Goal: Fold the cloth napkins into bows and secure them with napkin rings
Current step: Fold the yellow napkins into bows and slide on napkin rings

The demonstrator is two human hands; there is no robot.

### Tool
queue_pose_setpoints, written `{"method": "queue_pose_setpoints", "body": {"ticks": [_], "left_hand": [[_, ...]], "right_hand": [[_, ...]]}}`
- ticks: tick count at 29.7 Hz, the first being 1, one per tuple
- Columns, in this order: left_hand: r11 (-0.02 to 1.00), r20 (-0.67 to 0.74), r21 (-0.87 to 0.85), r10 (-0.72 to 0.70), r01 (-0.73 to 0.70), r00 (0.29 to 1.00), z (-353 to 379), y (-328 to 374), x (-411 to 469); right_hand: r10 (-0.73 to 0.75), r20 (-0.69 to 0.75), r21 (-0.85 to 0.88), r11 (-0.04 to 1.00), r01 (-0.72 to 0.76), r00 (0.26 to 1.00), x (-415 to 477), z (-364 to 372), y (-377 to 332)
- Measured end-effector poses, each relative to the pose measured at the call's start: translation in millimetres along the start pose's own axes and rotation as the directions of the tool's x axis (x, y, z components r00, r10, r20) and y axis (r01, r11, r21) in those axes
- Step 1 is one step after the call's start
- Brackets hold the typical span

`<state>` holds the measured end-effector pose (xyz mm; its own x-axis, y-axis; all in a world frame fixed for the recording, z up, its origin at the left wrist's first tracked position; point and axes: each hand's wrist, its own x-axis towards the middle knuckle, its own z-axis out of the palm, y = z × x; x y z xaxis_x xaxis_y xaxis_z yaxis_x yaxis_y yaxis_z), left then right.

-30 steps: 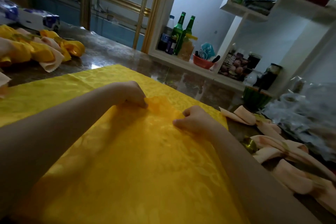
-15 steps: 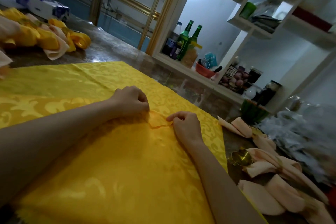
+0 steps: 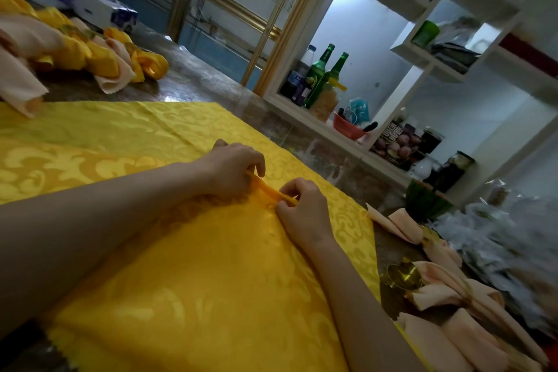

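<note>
An orange-yellow cloth napkin (image 3: 211, 275) lies spread in front of me on a yellow patterned cloth (image 3: 90, 142). Its far corner is rolled into a narrow fold. My left hand (image 3: 234, 167) pinches the left end of that fold. My right hand (image 3: 303, 210) pinches its right end with thumb and fingers. A gold napkin ring (image 3: 400, 276) lies on the counter to the right, beside peach napkins (image 3: 453, 305). A heap of folded yellow and peach napkins (image 3: 75, 51) sits at the far left.
The stone counter (image 3: 199, 81) runs behind the cloth. White shelves (image 3: 329, 127) at the back right hold green bottles (image 3: 320, 72), jars and a red bowl. Crumpled clear plastic (image 3: 498, 238) lies at the right edge. A blue-and-white box (image 3: 105, 10) stands far left.
The napkin's far corner has been folded over and rolled tighter into a narrow strip. Both hands came closer together and now pinch its ends. My view shifted downward and nearer.
</note>
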<state>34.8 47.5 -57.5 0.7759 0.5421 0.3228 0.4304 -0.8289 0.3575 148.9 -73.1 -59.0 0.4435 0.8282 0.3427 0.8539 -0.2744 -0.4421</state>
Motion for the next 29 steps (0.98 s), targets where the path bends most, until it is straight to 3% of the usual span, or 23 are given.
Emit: {"method": "queue_pose_setpoints", "body": {"ticks": [6,12,16,19,23,29], "left_hand": [[0.994,0.030,0.066,0.085,-0.087,0.996,-13,7,0],[0.995,0.155,0.087,0.028,-0.042,0.987,-10,10,2],[0.988,0.168,-0.150,0.001,0.025,0.986,-9,4,3],[0.977,0.195,-0.210,0.001,0.041,0.981,-13,4,3],[0.998,0.202,-0.066,0.016,-0.003,0.979,-14,9,2],[0.980,0.094,0.136,0.135,-0.147,0.986,-11,20,-4]], "right_hand": [[-0.033,0.046,0.034,0.999,0.031,0.998,-8,-2,-3],[0.035,0.032,0.177,0.983,-0.040,0.999,-10,-4,4],[0.012,0.037,0.159,0.987,-0.018,0.999,-7,-7,7],[0.011,0.035,0.153,0.988,-0.016,0.999,-6,-9,7],[0.018,0.052,0.111,0.994,-0.024,0.999,-7,-9,7],[-0.170,-0.014,-0.133,0.977,0.167,0.985,-11,-4,-1]]}}
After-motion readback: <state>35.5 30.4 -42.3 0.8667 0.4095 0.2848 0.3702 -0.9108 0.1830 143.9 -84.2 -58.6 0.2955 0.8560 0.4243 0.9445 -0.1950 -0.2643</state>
